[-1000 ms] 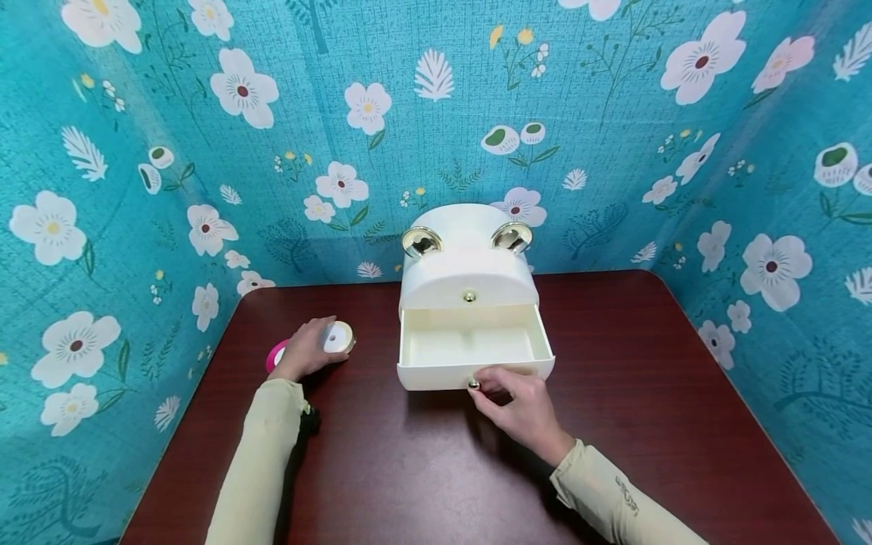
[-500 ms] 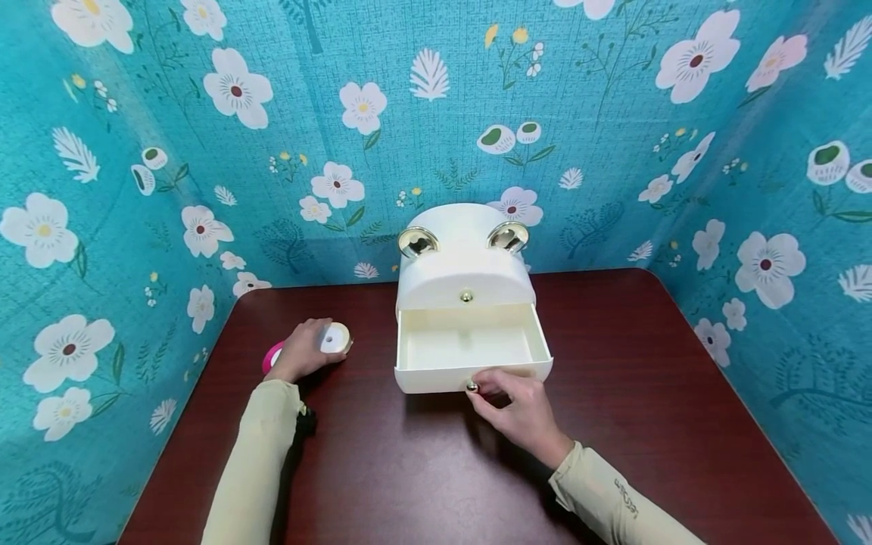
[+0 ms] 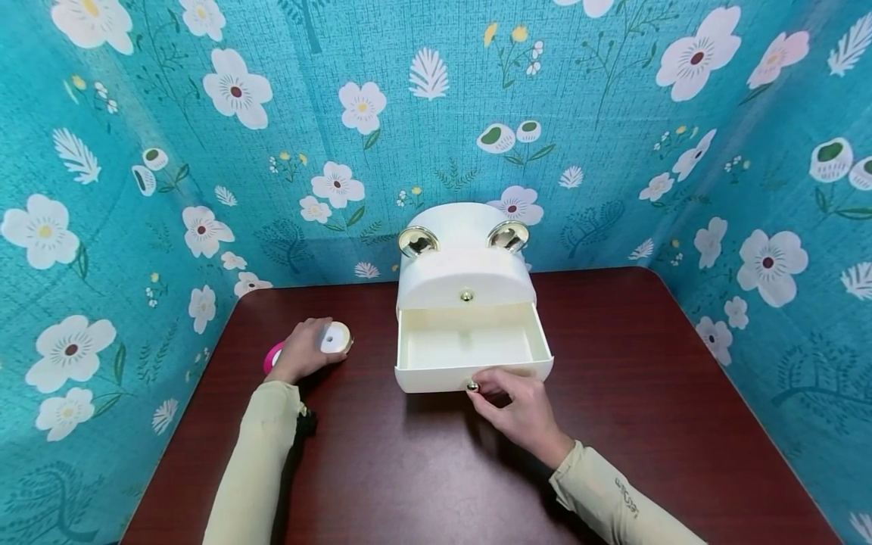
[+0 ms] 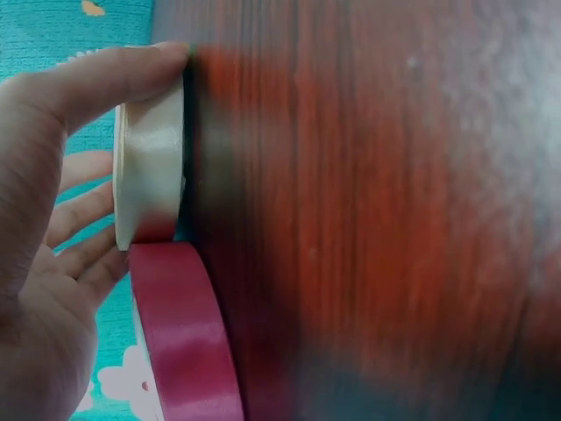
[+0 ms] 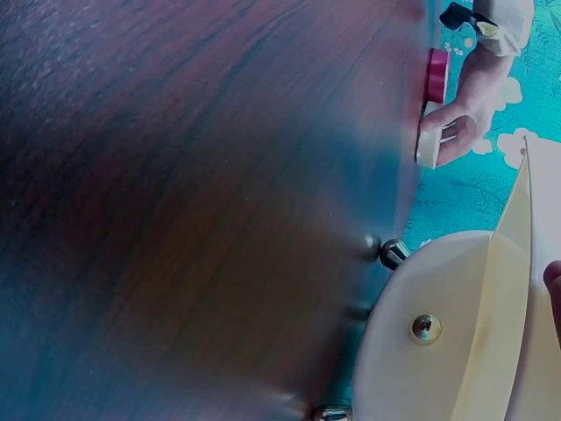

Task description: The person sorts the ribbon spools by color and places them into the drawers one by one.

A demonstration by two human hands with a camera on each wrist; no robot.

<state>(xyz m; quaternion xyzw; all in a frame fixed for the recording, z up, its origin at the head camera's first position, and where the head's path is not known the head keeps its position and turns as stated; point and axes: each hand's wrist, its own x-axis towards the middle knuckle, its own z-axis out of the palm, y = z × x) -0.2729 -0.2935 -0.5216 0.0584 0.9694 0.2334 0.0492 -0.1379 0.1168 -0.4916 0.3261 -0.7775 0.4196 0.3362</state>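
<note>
My left hand (image 3: 303, 352) grips a spool of cream ribbon (image 4: 153, 171) on the table at the left, thumb on one side and fingers reaching round the other. A spool of magenta ribbon (image 4: 188, 338) touches it, partly covered by that hand in the head view. At the centre stands a white storage box (image 3: 463, 265) with its lower drawer (image 3: 425, 381) pulled out; nothing lies inside. Thumb and fingertips of my right hand (image 3: 523, 409) pinch the gold knob (image 3: 473, 386) on the drawer's front. In the right wrist view only a fingertip (image 5: 554, 285) of this hand shows.
Two round gold-rimmed pieces (image 3: 418, 241) sit on the box's top like eyes. Its upper, curved front carries another gold knob (image 3: 466, 296). The dark red wooden table (image 3: 409, 484) is bounded at the back and sides by blue floral cloth (image 3: 436, 151).
</note>
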